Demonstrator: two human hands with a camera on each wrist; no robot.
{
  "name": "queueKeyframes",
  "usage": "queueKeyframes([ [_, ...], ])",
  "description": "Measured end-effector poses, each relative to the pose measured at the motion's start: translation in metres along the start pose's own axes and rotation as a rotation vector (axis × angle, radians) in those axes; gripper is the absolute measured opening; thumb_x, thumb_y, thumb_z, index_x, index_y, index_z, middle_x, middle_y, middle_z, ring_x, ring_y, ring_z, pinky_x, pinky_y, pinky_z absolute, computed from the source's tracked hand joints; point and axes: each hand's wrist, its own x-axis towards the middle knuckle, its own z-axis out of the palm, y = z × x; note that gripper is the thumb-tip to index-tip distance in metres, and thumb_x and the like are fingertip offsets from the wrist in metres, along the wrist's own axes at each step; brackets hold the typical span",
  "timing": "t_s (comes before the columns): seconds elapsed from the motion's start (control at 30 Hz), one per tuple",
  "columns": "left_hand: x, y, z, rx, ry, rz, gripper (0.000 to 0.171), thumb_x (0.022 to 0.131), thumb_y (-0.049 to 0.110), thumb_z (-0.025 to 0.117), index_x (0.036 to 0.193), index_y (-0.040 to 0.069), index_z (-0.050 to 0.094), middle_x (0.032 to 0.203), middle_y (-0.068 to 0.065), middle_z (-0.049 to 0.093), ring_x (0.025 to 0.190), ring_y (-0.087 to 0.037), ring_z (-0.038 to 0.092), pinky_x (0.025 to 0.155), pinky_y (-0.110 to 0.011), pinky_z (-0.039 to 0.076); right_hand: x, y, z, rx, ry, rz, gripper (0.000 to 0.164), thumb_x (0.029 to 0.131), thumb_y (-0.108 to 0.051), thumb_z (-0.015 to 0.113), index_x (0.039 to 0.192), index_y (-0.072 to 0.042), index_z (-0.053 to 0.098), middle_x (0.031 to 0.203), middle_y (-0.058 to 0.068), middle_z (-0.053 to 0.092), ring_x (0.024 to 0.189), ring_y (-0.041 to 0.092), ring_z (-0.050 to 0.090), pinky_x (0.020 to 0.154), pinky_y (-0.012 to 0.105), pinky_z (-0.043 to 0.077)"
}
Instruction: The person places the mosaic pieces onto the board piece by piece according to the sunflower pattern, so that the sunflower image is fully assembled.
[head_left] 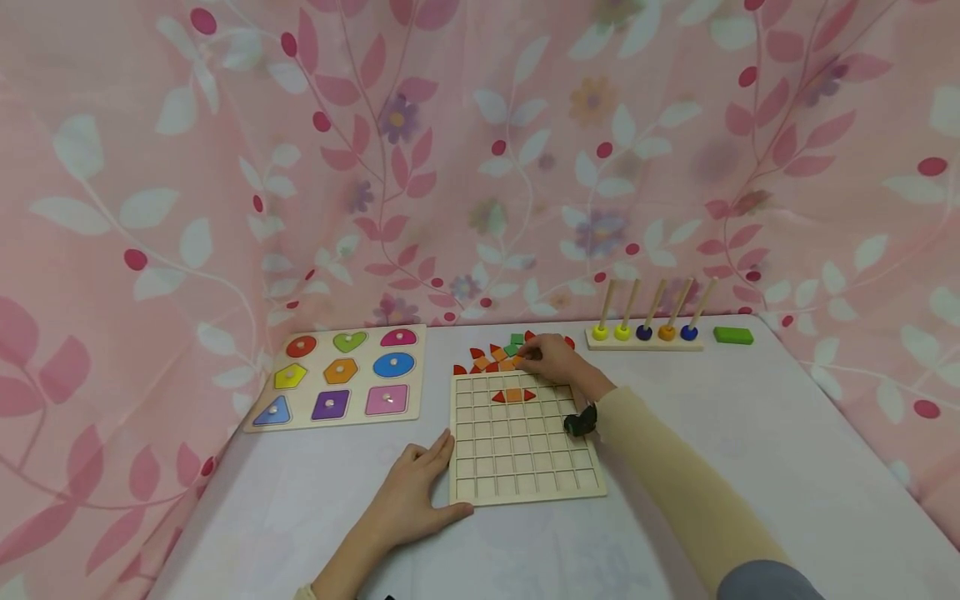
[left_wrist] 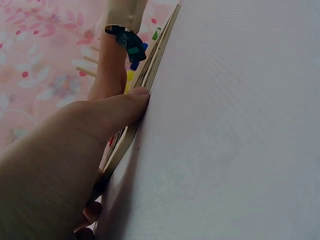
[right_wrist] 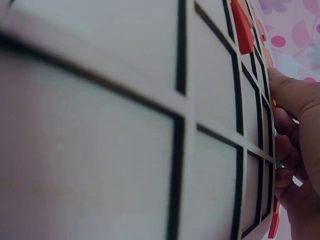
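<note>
A wooden grid board (head_left: 525,458) lies on the table, with an orange square tile (head_left: 513,395) between two red triangle tiles (head_left: 498,397) in its second row from the back. At the board's near left corner rests my left hand (head_left: 412,492), thumb along the front edge and fingers by the left side. The left wrist view shows that thumb (left_wrist: 132,102) extended against the board's edge. Beyond the back edge, my right hand (head_left: 555,360) pinches an orange tile (right_wrist: 274,103) between thumb and forefinger, over a loose group of red, orange and green tiles (head_left: 501,354).
A knobbed shape puzzle (head_left: 303,396) lies to the left. At the back right stands a peg stacker (head_left: 643,344) with coloured rings on several pegs. Beside it is a green block (head_left: 732,335). A pink floral curtain (head_left: 480,167) hangs behind the table.
</note>
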Motion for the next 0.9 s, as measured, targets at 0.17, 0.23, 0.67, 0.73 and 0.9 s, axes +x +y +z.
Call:
queueKeyframes([
  [0.17,0.000,0.000,0.000,-0.008,-0.001,-0.001,0.106,0.081,0.074,0.077,0.161,0.012,0.046,0.169,0.000,0.041,0.111,-0.011,0.045,0.092,-0.035,0.045,-0.001,0.002,0.001,-0.045,0.001,-0.047,0.025,0.101,-0.021,0.075,0.117,-0.002,0.077,0.102,0.007,0.075,0.089,0.018,0.064,0.087,0.039,0.054],
  [0.23,0.000,0.002,0.000,-0.021,-0.003,-0.002,0.106,0.081,0.073,0.078,0.161,0.011,0.047,0.169,0.000,0.041,0.111,-0.011,0.045,0.092,-0.036,0.045,-0.002,0.003,0.001,-0.043,0.015,-0.058,0.025,0.100,-0.022,0.076,0.116,-0.003,0.077,0.099,0.006,0.074,0.085,0.016,0.062,0.083,0.037,0.053],
  [0.67,-0.001,0.002,-0.004,-0.024,-0.009,-0.003,0.105,0.081,0.071,0.079,0.160,0.010,0.047,0.169,-0.001,0.040,0.111,-0.012,0.045,0.092,-0.037,0.045,-0.042,-0.022,0.005,0.079,0.104,-0.117,0.025,0.098,-0.021,0.078,0.116,-0.003,0.079,0.092,0.001,0.071,0.077,0.014,0.058,0.068,0.028,0.048],
  [0.73,-0.001,0.002,-0.005,-0.026,-0.007,-0.001,0.105,0.081,0.071,0.079,0.160,0.010,0.047,0.169,-0.001,0.040,0.111,-0.013,0.045,0.092,-0.037,0.045,-0.052,-0.028,0.008,0.093,0.123,-0.140,0.022,0.098,-0.018,0.079,0.113,-0.002,0.079,0.091,0.002,0.071,0.077,0.013,0.058,0.068,0.027,0.048],
  [0.9,-0.001,0.000,-0.003,-0.036,-0.008,-0.005,0.106,0.081,0.074,0.077,0.161,0.011,0.046,0.169,0.000,0.040,0.111,-0.013,0.045,0.092,-0.037,0.045,-0.072,-0.035,0.022,0.089,0.132,-0.162,0.019,0.097,-0.016,0.080,0.110,-0.003,0.079,0.092,0.000,0.069,0.077,0.010,0.056,0.070,0.026,0.049],
])
